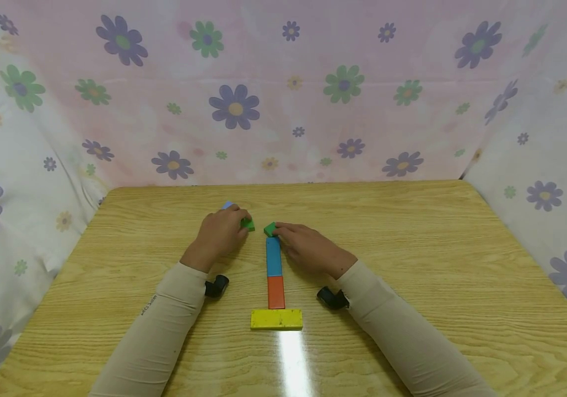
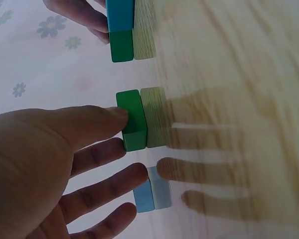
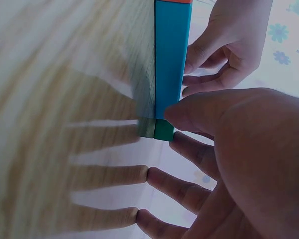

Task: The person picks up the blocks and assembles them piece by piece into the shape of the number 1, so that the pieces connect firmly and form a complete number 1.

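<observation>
My left hand (image 1: 219, 231) pinches a small green block (image 1: 249, 225) between thumb and index finger; its other fingers spread past the block in the left wrist view. Just right of it, my right hand (image 1: 313, 248) holds a second green block (image 1: 270, 229) by thumb and index finger. That block sits at the far end of a long blue block (image 1: 274, 257). A red block (image 1: 276, 292) continues the row toward me, and a yellow block (image 1: 276, 319) lies crosswise at its near end. Behind my left fingers is a light blue block (image 2: 144, 195), mostly hidden in the head view.
The blocks lie on a glossy wooden table (image 1: 412, 237) that reflects them. Flower-patterned cloth (image 1: 283, 105) hangs behind the table and at both sides. A black wrist device (image 1: 333, 298) sits at the right sleeve, another (image 1: 217, 286) at the left.
</observation>
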Motion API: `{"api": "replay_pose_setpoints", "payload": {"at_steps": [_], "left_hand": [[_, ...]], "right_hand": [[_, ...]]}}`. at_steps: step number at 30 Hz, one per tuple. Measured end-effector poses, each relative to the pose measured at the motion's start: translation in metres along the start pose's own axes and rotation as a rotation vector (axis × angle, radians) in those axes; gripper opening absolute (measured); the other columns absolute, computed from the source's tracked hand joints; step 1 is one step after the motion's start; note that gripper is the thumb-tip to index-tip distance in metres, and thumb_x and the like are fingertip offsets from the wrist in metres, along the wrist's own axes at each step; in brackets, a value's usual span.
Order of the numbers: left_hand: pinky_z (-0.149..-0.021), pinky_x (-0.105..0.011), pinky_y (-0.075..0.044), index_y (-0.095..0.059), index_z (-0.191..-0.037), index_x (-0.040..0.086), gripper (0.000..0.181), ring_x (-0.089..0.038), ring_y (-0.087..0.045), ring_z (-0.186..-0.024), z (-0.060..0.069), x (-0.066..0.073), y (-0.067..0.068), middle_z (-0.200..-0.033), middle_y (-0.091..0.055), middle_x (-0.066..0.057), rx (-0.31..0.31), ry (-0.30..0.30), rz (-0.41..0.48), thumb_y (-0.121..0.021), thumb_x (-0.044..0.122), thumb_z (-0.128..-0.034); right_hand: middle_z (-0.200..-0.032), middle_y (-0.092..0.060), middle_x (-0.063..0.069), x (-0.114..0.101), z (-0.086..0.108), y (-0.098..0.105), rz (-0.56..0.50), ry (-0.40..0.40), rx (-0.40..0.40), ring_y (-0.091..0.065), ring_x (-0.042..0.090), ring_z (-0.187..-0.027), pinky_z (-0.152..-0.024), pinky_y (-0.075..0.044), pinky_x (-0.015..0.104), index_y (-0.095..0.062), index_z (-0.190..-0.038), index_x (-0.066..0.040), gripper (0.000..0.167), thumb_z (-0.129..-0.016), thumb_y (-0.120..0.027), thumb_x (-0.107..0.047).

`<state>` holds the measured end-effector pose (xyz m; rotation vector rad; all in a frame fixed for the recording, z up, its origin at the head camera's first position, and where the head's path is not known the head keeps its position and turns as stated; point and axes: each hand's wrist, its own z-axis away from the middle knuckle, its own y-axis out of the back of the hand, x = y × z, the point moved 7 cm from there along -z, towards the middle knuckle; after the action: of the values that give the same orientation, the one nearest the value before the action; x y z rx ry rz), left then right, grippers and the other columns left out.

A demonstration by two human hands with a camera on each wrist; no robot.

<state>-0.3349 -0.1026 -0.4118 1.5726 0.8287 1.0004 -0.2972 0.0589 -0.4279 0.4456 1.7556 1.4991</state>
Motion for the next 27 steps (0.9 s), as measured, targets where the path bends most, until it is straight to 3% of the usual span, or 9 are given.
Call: {"api": "replay_pose_setpoints", "payload": {"at_steps": [7,21,27], "left_hand": [[-0.072,-0.04,-0.056,-0.071,-0.119,0.01,0.026,-0.025,-0.067,-0.09,-0.0001,0.0016,0.0012,-0.113,-0.069,-0.01,0.006,-0.005,0.026,-0.067,0.019,-0.0954],[-0.072,-0.036,-0.055,-0.074,-0.119,0.011,0.027,-0.021,-0.065,-0.09,0.0011,0.0065,0.0014,-0.116,-0.069,-0.007,-0.07,0.016,0.027,-0.07,0.021,-0.0943],[-0.07,-0.035,-0.056,-0.074,-0.119,0.011,0.027,-0.02,-0.066,-0.086,0.0034,0.0081,0.0001,-0.114,-0.069,-0.007,-0.068,-0.011,0.005,-0.071,0.022,-0.0938]], "right_hand": [[-0.157,-0.041,0.015,-0.0011,0.0,0.0008,0.007,0.003,0.003,-0.043,0.03,-0.144,-0.115,-0.04,0.043,-0.05,-0.143,-0.004,0.038,-0.106,-0.047,-0.012],[-0.155,-0.043,0.015,-0.0006,-0.0006,-0.0004,0.004,0.015,0.009,-0.044,0.029,-0.143,-0.115,-0.04,0.044,-0.05,-0.142,-0.004,0.037,-0.107,-0.046,-0.014],[-0.155,-0.044,0.016,-0.0017,0.0,0.0013,-0.001,0.024,0.013,-0.044,0.03,-0.143,-0.115,-0.04,0.044,-0.05,-0.142,-0.004,0.037,-0.106,-0.048,-0.014]]}}
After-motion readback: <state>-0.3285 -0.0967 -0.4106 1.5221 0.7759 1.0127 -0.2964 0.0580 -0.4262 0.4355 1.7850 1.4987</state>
